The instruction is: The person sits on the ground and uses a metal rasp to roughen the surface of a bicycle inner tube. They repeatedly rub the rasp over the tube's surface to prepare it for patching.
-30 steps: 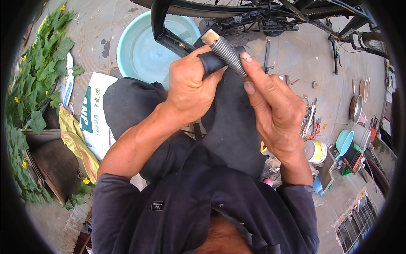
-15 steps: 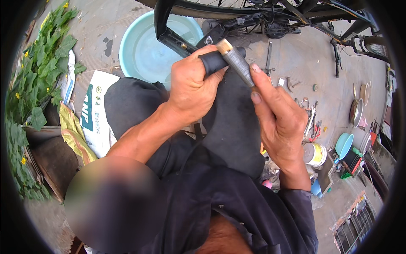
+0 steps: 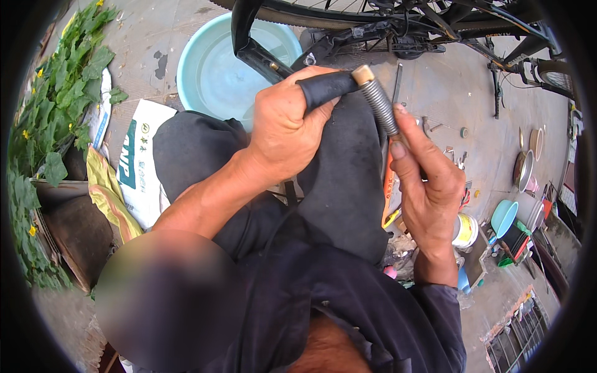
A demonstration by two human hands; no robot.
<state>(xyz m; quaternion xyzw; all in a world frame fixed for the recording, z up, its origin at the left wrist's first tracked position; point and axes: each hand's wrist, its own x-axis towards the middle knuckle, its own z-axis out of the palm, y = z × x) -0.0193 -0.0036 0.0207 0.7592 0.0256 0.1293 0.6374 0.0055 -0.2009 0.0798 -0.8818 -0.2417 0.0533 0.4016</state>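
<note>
My left hand (image 3: 280, 124) is closed on a black rubber inner tube (image 3: 328, 89), which lies bent over the index finger with a stretch pointing right. The tube runs up and left from the fist. In my right hand (image 3: 429, 193), between thumb and fingers, is a rod-shaped tool (image 3: 379, 105) wrapped in a ridged metal coil, with a brass-coloured tip. That tip overlaps the right end of the tube stretch; whether they touch I cannot tell. Both hands are above my dark-trousered knees.
A pale blue-green basin (image 3: 193, 68) of water stands beyond my left knee. A bicycle (image 3: 398, 25) lies across the far side. Leafy plants (image 3: 56, 124) and a white sack (image 3: 140, 168) are at left. Right are a bucket (image 3: 465, 230), a hammer (image 3: 426, 124) and a turquoise bowl (image 3: 504, 217).
My right hand has moved right with the coiled tool, from over the tube stretch to its right end. The tool, blurred before, now looks sharp. My left hand has hardly moved.
</note>
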